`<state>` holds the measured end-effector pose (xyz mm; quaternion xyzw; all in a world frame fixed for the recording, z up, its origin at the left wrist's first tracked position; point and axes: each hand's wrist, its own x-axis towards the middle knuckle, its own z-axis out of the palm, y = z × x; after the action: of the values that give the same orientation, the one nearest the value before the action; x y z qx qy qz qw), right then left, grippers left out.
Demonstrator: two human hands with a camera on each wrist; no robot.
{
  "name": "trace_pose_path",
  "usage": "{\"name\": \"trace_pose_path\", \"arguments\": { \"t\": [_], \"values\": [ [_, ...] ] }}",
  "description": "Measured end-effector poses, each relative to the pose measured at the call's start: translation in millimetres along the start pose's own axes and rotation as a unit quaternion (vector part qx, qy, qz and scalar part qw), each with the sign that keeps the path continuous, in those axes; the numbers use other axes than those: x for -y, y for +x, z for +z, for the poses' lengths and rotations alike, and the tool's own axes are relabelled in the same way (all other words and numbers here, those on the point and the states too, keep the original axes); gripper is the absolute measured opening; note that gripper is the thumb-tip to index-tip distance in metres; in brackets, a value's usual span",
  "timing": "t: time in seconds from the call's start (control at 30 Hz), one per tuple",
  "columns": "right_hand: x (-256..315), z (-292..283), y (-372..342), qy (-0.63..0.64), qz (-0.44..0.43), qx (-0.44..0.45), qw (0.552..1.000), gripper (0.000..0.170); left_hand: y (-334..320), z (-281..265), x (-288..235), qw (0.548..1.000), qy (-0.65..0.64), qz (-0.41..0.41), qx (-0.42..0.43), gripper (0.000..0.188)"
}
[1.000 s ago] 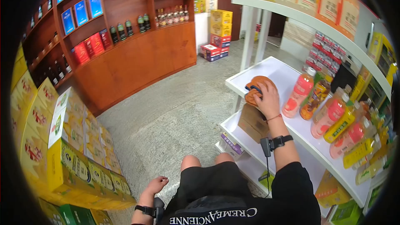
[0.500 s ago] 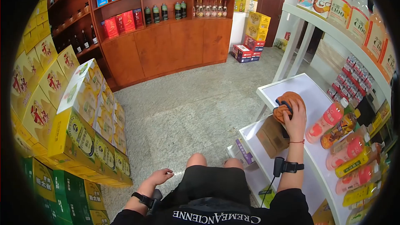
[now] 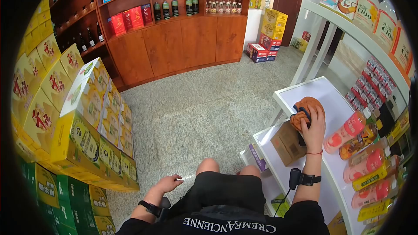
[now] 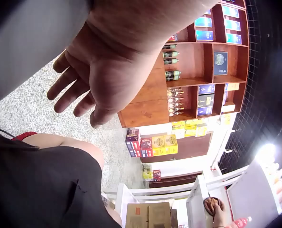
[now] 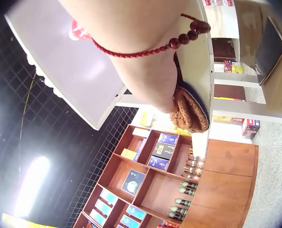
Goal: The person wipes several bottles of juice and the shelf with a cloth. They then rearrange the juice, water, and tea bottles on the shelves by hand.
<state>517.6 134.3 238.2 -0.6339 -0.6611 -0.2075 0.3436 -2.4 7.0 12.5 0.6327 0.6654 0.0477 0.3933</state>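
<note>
The right hand point(image 3: 314, 134) grips the bunched orange-brown fabric cloth point(image 3: 310, 102) at the bare end of the flat white shelf point(image 3: 338, 100). Wiping appears underway; the bottle-lined section likely remains. The left hand point(image 3: 167, 184) is idle, fingers slightly spread.

I've got rough, fuzzy, matt cloth point(image 3: 311, 101) up here, plush all over, with a smoother dark edging! Over to the white shelf point(image 3: 334, 100), and I'm seeing a smooth panel with a soft sheen. Now dull brown cardboard on the box point(image 3: 284, 146), then shiny clear plastic on the bottles point(image 3: 347, 131). The cabinet point(image 3: 174, 48) gives me smooth, lightly polished wood; the floor point(image 3: 183, 109), speckled stone, faintly glossy. And those bracelet beads point(image 5: 184, 39), gleaming on braided cord!
</note>
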Motion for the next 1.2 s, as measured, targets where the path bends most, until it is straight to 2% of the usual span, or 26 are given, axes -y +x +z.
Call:
{"name": "trace_pose_path", "arguments": {
  "t": [0.13, 0.27, 0.33, 0.4, 0.5, 0.57, 0.6, 0.67, 0.73, 0.77, 0.8, 0.87, 0.93, 1.03, 1.2],
  "values": [
    [1, -2, 3, 0.005, 0.001, 0.003, 1.000, 0.054, 4, 3, 7, 0.999, -0.014, -0.029, 0.016, 0.048],
    [9, -8, 4, 0.037, 0.031, 0.039, 0.998, 0.061, 11, 25, 48, 0.997, -0.060, -0.053, 0.016, 0.048],
    [13, -11, 9, 0.037, 0.044, 0.052, 0.997, 0.064, 16, 34, 67, 0.981, -0.147, -0.122, 0.032, 0.046],
    [16, -13, 14, 0.048, 0.098, 0.078, 0.991, 0.066, 14, 41, 83, 0.976, -0.159, -0.142, 0.036, 0.046],
    [12, -12, 12, 0.063, 0.126, 0.092, 0.986, 0.066, 10, 55, 107, 0.976, -0.115, -0.184, 0.009, 0.042],
    [8, -10, 16, 0.069, 0.131, 0.104, 0.983, 0.066, -1, 44, 107, 0.943, -0.172, -0.284, 0.034, 0.037],
    [7, -12, 16, 0.075, 0.133, 0.112, 0.982, 0.065, -1, 34, 105, 0.942, -0.169, -0.289, 0.039, 0.037],
    [4, -12, 14, 0.085, 0.157, 0.129, 0.975, 0.064, 9, 26, 105, 0.920, -0.157, -0.359, -0.010, 0.032],
    [1, -12, 15, 0.096, 0.176, 0.130, 0.971, 0.057, 23, 7, 82, 0.930, -0.184, -0.309, -0.070, 0.028],
    [1, -12, 18, 0.097, 0.176, 0.130, 0.971, 0.057, 30, -7, 66, 0.921, -0.227, -0.306, -0.082, 0.028],
    [2, -14, 21, 0.093, 0.184, 0.135, 0.969, 0.055, 36, -28, 27, 0.910, -0.268, -0.303, -0.094, 0.028],
    [1, -14, 26, 0.083, 0.192, 0.131, 0.969, 0.047, 47, -57, -25, 0.912, -0.314, -0.243, -0.105, 0.032],
    [-4, -12, 27, 0.080, 0.188, 0.134, 0.970, 0.046, 56, -79, -61, 0.932, -0.303, -0.188, -0.066, 0.037],
    [-6, -21, 31, 0.075, 0.185, 0.152, 0.968, 0.043, 48, -103, -117, 0.938, -0.302, -0.159, -0.055, 0.037],
    [-1, -43, 53, 0.111, 0.233, 0.203, 0.944, 0.045, 39, -133, -152, 0.943, -0.300, -0.144, 0.016, 0.038]
  ]
}}
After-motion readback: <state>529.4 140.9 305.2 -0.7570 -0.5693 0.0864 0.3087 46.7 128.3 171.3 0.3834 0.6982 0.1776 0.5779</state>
